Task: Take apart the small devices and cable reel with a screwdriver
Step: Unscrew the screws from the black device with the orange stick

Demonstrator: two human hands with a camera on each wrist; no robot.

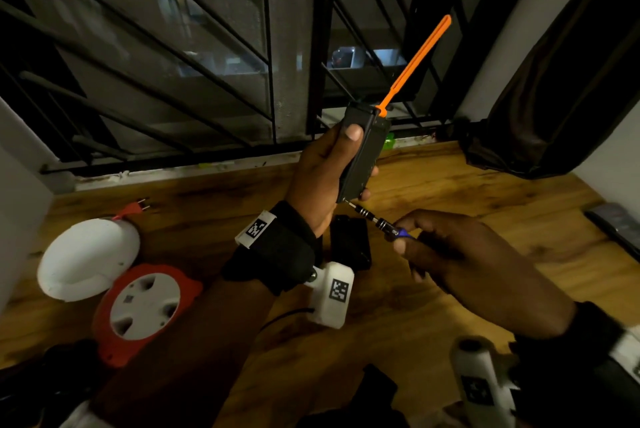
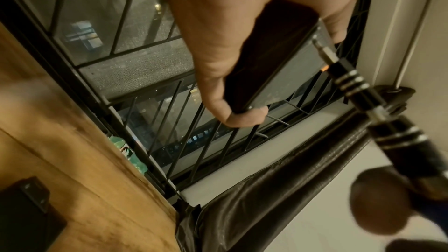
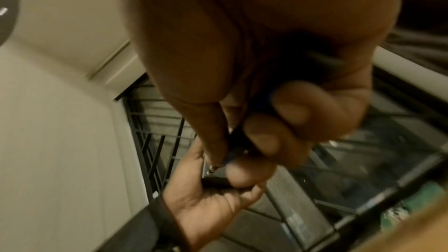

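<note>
My left hand (image 1: 332,171) grips a small black box-shaped device (image 1: 360,154) upright above the wooden table, thumb on its near face; an orange strap (image 1: 419,62) sticks up from its top. My right hand (image 1: 446,254) pinches a black and blue screwdriver (image 1: 384,225), whose tip touches the device's bottom corner. The left wrist view shows the screwdriver (image 2: 358,85) bit set at a corner of the device (image 2: 286,72). In the blurred right wrist view my fingers (image 3: 261,141) curl round the tool. A red and white cable reel (image 1: 145,303) lies at the left.
A white dome-shaped cover (image 1: 86,258) and a red plug (image 1: 133,209) lie beside the reel. A black flat part (image 1: 349,244) lies on the table (image 1: 450,192) under my hands. A barred window (image 1: 173,64) is behind, a dark curtain (image 1: 554,98) at the right, and a green bottle (image 2: 128,154) on the sill.
</note>
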